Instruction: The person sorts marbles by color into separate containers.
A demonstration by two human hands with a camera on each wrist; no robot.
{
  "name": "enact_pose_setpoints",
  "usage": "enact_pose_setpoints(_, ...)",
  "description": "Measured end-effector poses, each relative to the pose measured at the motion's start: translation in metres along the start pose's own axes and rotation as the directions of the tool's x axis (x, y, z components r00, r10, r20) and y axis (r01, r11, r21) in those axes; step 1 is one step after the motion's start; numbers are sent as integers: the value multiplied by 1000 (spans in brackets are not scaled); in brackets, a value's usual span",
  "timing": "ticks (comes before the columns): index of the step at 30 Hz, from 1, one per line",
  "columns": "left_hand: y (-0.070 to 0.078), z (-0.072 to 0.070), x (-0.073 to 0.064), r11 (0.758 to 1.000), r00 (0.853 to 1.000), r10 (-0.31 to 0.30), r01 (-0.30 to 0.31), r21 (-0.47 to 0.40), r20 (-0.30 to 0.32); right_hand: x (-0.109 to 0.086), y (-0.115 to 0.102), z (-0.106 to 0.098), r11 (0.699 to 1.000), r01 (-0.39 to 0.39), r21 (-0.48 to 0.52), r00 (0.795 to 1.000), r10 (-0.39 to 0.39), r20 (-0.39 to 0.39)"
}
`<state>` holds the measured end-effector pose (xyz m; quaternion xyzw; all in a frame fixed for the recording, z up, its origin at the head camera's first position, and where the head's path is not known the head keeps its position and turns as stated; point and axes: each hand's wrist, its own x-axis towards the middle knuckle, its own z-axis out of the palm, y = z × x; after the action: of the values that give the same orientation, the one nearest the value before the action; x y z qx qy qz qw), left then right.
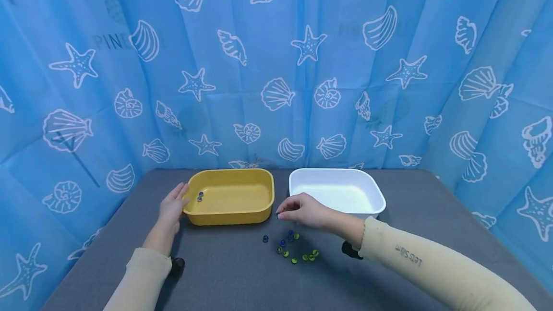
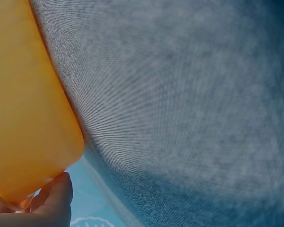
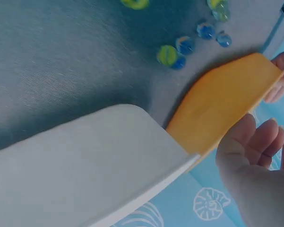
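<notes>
My right hand [image 1: 304,210] pinches a dark blue marble [image 1: 278,215] between thumb and fingertips, just right of the yellow tray's front corner. In the right wrist view its curled fingers [image 3: 260,142] hide the marble. At the left end of the yellow tray [image 1: 229,219], my left hand [image 1: 171,207] grips the rim, thumb [image 2: 59,196] against the outer wall. Two dark blue marbles [image 1: 200,197] lie inside that tray, near its left end. Loose on the cloth in front are several blue marbles [image 1: 282,243] and several yellow-green marbles [image 1: 305,257].
A white tray [image 1: 337,173] stands right of the yellow one, partly behind my right hand and wrist. Grey cloth [image 1: 224,272] covers the table. Behind it hangs a blue curtain [image 1: 242,80] with white shells and starfish.
</notes>
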<state>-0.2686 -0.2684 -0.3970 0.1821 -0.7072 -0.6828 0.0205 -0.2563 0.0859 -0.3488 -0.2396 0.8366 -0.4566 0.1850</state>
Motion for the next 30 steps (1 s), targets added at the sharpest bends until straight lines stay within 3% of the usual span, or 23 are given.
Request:
enact_pose_setpoints(11,-2,2,3,1000,999,-8,8,-1,-32,23,-15,3,997,-62,55,979,72,-188)
enact_pose_setpoints(20,0,0,2,1000,1000,0,0,10,-25,49,-19,7,986,-56,160,968,93,-235)
enact_pose_setpoints(30,0,1,-1,1000,1000,-8,9,11,-25,76,-20,18,958,-61,279,966,127,-225)
